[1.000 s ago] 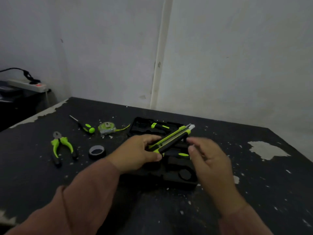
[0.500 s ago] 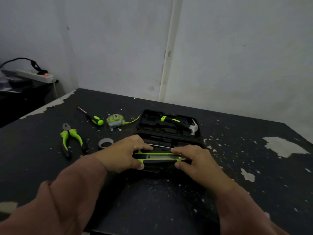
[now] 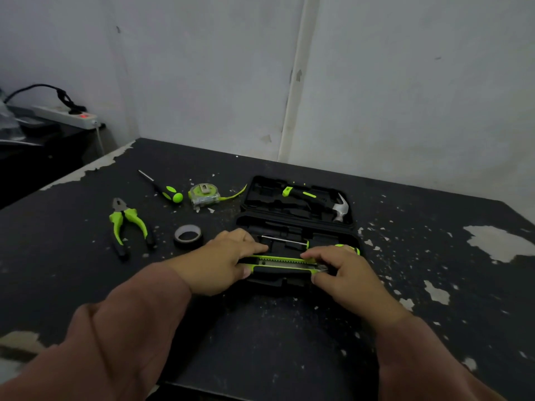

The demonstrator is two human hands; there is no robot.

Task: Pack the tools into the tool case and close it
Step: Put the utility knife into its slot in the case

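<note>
Both hands grasping green-and-black plastic utility knife (image 3: 282, 263): left hand (image 3: 223, 263) at butt, right hand (image 3: 338, 270) at blade end, pressing it into near slot of open black moulded tool case (image 3: 299, 227) on worktop (image 3: 86, 270). Knife looks light, stiff; body ends safest hold.

No readable text, labels, brands or numbers on any tool, case or wall.

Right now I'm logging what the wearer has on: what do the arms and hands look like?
Both arms are in long, loose, reddish-brown sleeves that reach the wrists. The left hand and right hand are bare: no gloves, and no rings or watch can be seen.
</note>
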